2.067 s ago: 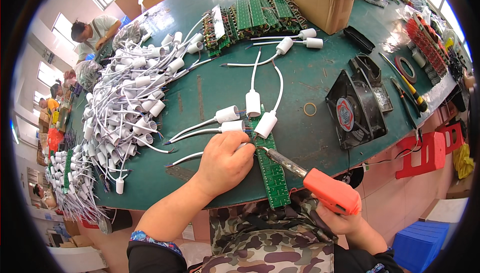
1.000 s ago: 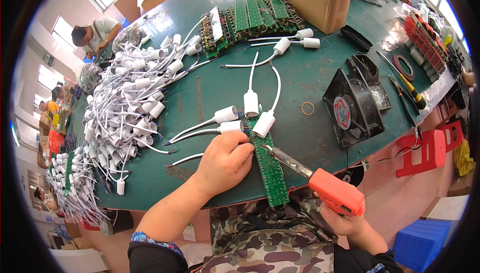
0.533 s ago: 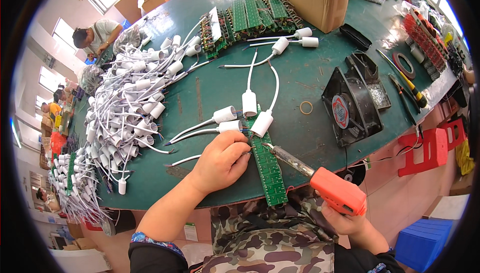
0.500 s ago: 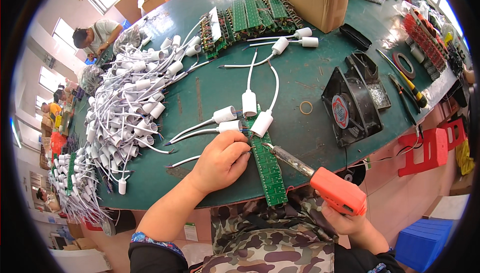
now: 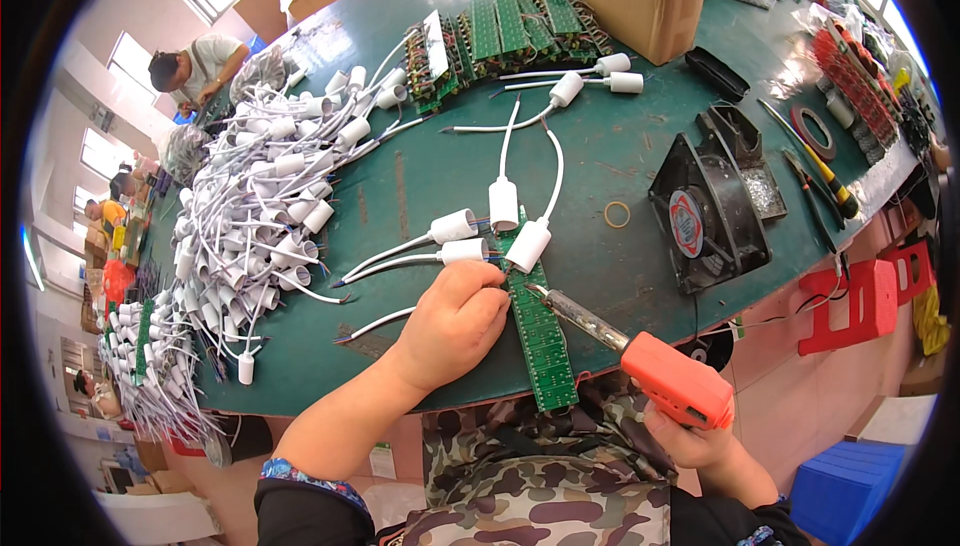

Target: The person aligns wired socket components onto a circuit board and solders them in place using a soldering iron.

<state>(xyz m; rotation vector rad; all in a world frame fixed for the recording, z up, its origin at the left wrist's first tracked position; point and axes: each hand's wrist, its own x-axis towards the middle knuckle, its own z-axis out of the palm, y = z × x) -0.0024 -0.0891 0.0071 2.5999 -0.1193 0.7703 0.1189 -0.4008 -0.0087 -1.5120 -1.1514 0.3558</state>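
Observation:
My left hand [image 5: 455,326] is closed in a pinch beside the upper part of a long green circuit board [image 5: 543,346]. A white cable [image 5: 378,325] runs out from under this hand to the left; what its fingers grip is mostly hidden. My right hand [image 5: 690,441] grips the orange handle of a soldering gun [image 5: 672,378], its tip at the board close to my left fingertips. Around the board's far end lie several white lamp-holder-like caps [image 5: 528,246] with white cables, their thin wires reaching the board.
A large heap of white capped cables [image 5: 270,186] covers the table's left. Stacked green boards [image 5: 500,26] and a cardboard box [image 5: 640,1] stand at the back. On the right are a black fan [image 5: 705,211], a screwdriver [image 5: 825,171], pliers [image 5: 810,201] and a tape roll [image 5: 811,132]. A co-worker [image 5: 200,71] sits far left.
The view has shifted slightly. My left hand remains pinched by the board, its fingers a little closer to the board's wires. The soldering gun's tip stays at nearly the same place.

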